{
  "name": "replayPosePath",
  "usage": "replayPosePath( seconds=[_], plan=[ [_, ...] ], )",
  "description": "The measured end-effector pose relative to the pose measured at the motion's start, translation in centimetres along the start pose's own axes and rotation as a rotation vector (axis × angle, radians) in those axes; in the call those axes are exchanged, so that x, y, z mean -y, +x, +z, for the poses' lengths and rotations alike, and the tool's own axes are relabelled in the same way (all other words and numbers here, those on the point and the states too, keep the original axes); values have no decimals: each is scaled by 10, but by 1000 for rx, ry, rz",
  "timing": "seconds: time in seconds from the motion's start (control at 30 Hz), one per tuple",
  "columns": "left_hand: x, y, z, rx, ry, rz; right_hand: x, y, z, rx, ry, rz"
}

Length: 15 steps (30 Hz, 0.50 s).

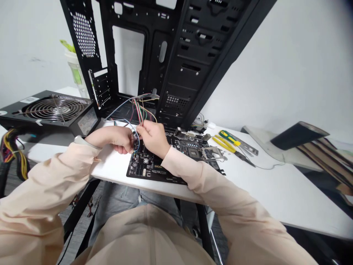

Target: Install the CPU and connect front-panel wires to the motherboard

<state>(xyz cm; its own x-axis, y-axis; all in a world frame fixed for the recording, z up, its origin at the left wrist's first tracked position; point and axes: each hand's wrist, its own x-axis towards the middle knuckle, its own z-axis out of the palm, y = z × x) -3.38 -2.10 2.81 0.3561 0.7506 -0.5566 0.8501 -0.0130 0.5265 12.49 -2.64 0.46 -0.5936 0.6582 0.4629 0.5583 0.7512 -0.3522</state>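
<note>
A black motherboard (154, 168) lies flat near the front edge of the white table, below a black computer case (176, 66). Thin coloured cables (138, 110) run out of the case toward the board's left end. My right hand (154, 138) is closed round the bundle of these cables, above the board. At the board's left edge, my left hand (122, 140) has its fingers pressed together beside a blue wire (138, 144); what its fingertips hold is too small to make out.
A power supply (59, 110) with bundled cables (16, 154) sits at the left, a bottle (75, 71) behind it. Right of the board lie yellow-handled pliers (226, 144), a green and yellow screwdriver (229, 137) and a metal plate (249, 148). Dark objects (300, 134) stand far right.
</note>
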Motion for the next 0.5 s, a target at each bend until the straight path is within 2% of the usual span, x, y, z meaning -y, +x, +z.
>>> replayPosePath(
  seconds=[0.07, 0.2, 0.37, 0.5],
  plan=[
    [2, 1, 0, 4, 1, 18, 1, 1, -1, -55, 110, -3],
    [3, -1, 0, 10, -7, 38, 2, 0, -3, -64, 245, -78],
    [0, -6, -1, 1, -1, 24, -4, 4, -2, -135, 320, -9],
    [-2, -7, 0, -5, 20, -1, -6, 7, -3, -27, 291, 51]
  ],
)
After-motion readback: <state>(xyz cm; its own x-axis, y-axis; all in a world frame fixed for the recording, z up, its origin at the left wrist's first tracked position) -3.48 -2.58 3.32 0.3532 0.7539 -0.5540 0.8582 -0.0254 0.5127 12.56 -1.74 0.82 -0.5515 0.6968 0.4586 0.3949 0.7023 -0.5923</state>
